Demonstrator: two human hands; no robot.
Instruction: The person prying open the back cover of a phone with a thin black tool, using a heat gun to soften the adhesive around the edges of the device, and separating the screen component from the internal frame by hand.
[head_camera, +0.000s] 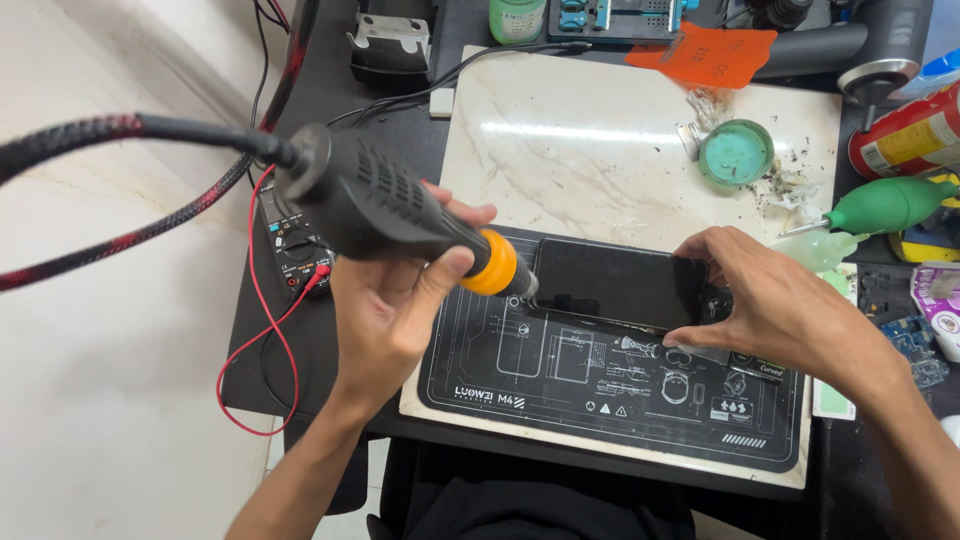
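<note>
The left hand (390, 300) grips a black hot-air gun with an orange collar (400, 215), its nozzle at a black smartphone (615, 285). The right hand (760, 295) pinches the phone's right end.

— What does my bench sit on?

— A pale, glossy tiled floor (110, 400); it spreads left of the black workbench (330, 90) and shows below its front edge.

— And on the bench?

— A white marbled slab (590, 150) covers its middle, catching a bright streak of overhead light. Red and black cables (255, 330) trail off the bench's left edge.
</note>
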